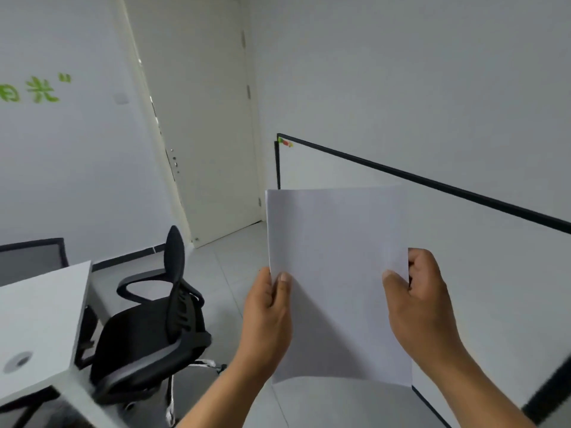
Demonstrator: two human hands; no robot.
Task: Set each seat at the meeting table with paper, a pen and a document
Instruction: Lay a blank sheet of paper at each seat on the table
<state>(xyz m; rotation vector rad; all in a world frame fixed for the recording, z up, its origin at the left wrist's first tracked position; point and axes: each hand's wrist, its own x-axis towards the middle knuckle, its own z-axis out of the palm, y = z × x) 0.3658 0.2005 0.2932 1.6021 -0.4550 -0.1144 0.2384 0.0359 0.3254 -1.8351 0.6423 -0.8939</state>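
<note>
Pinched at both side edges, the paper [336,273] is held upright in the air between the hands, well apart from the worktop [40,307] down to the left. The left hand [267,316] grips it with thumb in front and fingers curled behind; the right hand [417,304] does likewise. Whether one sheet or several are held cannot be told. With so light a grip, sheets could be let slip or creased, and the chair [154,329] left of the hands could be bumped.
</note>
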